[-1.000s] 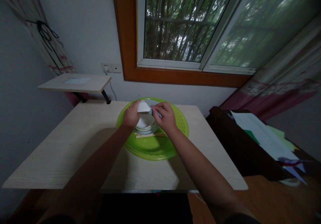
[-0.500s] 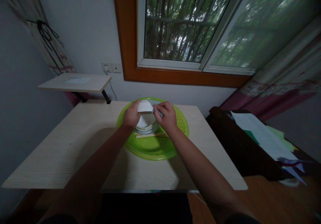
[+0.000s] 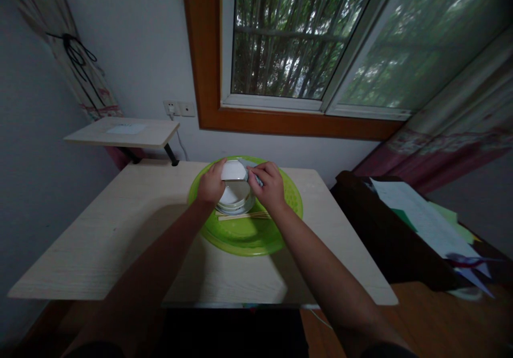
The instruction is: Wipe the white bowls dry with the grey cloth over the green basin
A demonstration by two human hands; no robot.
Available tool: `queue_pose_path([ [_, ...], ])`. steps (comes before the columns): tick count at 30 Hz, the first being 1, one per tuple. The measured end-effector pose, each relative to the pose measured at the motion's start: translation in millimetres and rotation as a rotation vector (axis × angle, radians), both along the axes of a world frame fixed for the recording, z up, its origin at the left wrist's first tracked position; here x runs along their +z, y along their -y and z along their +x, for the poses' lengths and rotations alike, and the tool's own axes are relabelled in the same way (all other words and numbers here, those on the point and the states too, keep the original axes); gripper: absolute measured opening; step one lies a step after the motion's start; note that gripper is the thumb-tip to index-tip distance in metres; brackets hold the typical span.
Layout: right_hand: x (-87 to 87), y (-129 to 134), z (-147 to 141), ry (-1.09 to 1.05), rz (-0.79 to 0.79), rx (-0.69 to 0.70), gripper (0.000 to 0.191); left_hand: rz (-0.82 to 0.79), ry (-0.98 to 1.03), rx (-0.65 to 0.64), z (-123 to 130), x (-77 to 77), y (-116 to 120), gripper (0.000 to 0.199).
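A white bowl (image 3: 234, 170) is tilted on its side above a green tray (image 3: 248, 240). My left hand (image 3: 211, 185) grips the bowl's left side. At its right edge my right hand (image 3: 269, 185) is closed on a greyish cloth (image 3: 249, 163), which shows partly behind the bowl. Below the held bowl, a stack of white bowls (image 3: 233, 204) stands on the tray. Light wooden chopsticks (image 3: 240, 216) lie in front of the stack, their right ends near my right wrist.
The tray rests on a pale wooden table (image 3: 160, 240). A small raised shelf (image 3: 152, 133) with a paper label stands at the back left. Right of the table, papers (image 3: 412, 213) lie on a dark brown surface. A window is behind.
The view has shifted slightly. The held bowl has tilted a little, and both hands keep their grips.
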State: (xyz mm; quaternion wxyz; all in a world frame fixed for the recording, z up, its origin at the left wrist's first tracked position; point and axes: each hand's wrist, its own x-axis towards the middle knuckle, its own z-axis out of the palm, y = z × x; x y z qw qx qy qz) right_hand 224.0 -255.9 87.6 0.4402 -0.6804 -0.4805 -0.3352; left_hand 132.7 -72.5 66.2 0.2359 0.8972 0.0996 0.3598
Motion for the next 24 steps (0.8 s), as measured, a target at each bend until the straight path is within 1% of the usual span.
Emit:
queue_pose_path([
  [3, -0.3, 4, 7, -0.147, 0.105, -0.076, 0.019, -0.001, 0.06, -0.01, 0, -0.6, -1, 0.074],
  [5, -0.4, 8, 12, -0.242, 0.179, -0.112, 0.021, 0.001, 0.094, -0.04, -1, -0.5, -2, 0.075],
  [9, 0.0, 13, 16, -0.374, 0.317, -0.145, 0.026, 0.006, 0.147, -0.11, -4, 1.7, -1, 0.072],
  [11, 1.1, 14, 15, -0.391, 0.374, -0.144, 0.028, 0.013, 0.176, -0.126, -7, 3.3, 0, 0.07],
  [13, 3.2, 14, 12, -0.355, 0.375, -0.139, 0.026, 0.031, 0.204, -0.134, -9, 4.9, 0, 0.068],
  [18, 8.7, 15, 3, -0.242, 0.319, -0.112, 0.024, 0.088, 0.272, -0.175, -14, 8.1, 2, 0.057],
  [24, 11.4, 14, -6, -0.167, 0.242, -0.012, 0.022, 0.104, 0.23, -0.176, -12, 6.5, 4, 0.054],
])
